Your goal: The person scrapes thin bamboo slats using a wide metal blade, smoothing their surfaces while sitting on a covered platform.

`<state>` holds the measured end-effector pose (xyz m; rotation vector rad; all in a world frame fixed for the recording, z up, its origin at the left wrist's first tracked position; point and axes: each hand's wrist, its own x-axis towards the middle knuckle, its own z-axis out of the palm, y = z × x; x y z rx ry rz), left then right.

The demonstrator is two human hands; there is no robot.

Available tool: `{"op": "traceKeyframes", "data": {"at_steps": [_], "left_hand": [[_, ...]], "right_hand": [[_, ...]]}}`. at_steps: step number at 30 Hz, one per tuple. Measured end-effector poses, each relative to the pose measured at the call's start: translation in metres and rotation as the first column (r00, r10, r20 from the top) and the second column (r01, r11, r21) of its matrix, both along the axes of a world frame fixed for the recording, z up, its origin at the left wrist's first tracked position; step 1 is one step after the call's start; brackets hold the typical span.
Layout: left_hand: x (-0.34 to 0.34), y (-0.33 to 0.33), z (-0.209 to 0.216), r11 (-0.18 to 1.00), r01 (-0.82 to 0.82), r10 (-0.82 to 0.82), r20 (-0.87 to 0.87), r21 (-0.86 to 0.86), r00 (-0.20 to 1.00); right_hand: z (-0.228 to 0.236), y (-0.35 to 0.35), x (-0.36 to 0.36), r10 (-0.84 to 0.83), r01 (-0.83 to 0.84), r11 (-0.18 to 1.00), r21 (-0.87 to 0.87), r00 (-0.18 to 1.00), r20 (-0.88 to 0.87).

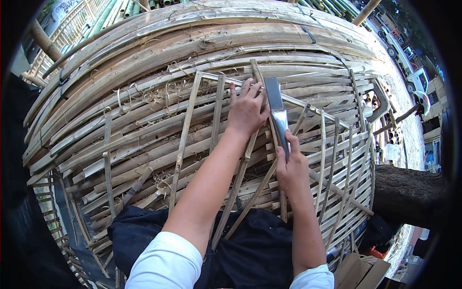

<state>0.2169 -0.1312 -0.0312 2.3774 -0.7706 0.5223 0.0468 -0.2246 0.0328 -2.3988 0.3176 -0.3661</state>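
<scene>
My right hand is closed around the lower part of a broad, flat metal blade tool, grey and shiny, like a cleaver; its wide end points away from me. Just left of the tool, my left hand grips a bamboo slat where it meets a thin cross strip. The blade lies close beside my left fingers, over the joint. Several slats, such as a long pale one, are joined to the cross strip and run toward my lap. My palms hide part of the joint and the tool's grip.
Split bamboo poles lie stacked across the far side, with curled shavings over them. Dark cloth covers my lap. At right are a thick log, a cardboard box and, farther off, a white truck.
</scene>
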Motion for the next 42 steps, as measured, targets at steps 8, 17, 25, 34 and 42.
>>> {"op": "traceKeyframes", "data": {"at_steps": [8,17,25,34,42], "left_hand": [[-0.004,-0.003,-0.005,0.999,-0.005,0.006,0.031,-0.041,0.999],[-0.002,-0.002,-0.006,1.0,-0.011,0.012,0.032,-0.017,0.999],[-0.002,-0.004,-0.009,0.999,-0.01,0.011,0.039,-0.045,0.999],[0.0,-0.001,-0.011,0.999,-0.025,0.026,0.027,-0.021,0.999],[-0.001,-0.004,-0.009,0.999,-0.024,0.025,0.035,-0.023,0.999]], "right_hand": [[-0.002,-0.014,-0.004,0.013,-0.014,0.999,0.044,1.0,0.01],[0.015,-0.014,0.001,0.057,-0.058,0.998,-0.006,0.997,-0.051],[0.005,-0.013,-0.006,0.068,-0.066,0.997,-0.028,0.997,0.049],[0.002,-0.02,0.003,-0.006,-0.018,0.992,-0.122,0.981,-0.192],[0.013,-0.017,-0.004,0.009,-0.02,0.998,-0.051,0.981,-0.195]]}}
